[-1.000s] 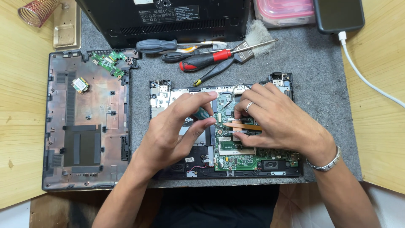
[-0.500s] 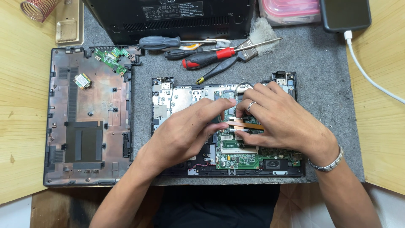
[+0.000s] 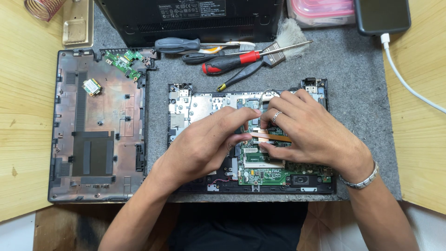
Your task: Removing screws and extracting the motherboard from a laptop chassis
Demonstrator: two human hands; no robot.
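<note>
While both hands (image 3: 260,135) stay put, the laptop base (image 3: 195,109) looks unmoved.

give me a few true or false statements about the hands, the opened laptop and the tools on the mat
1. Both hands rest on the opened laptop base. True: the left hand and right hand meet over its green circuit board.
2. The right hand holds the red-handled screwdriver. False: the red-handled screwdriver lies on the grey mat, untouched.
3. The removed bottom cover lies to the left of the laptop base. True.
4. The right wrist is bare. False: it wears a metal bracelet.
5. A phone with a white cable sits at the top right. True.
</note>
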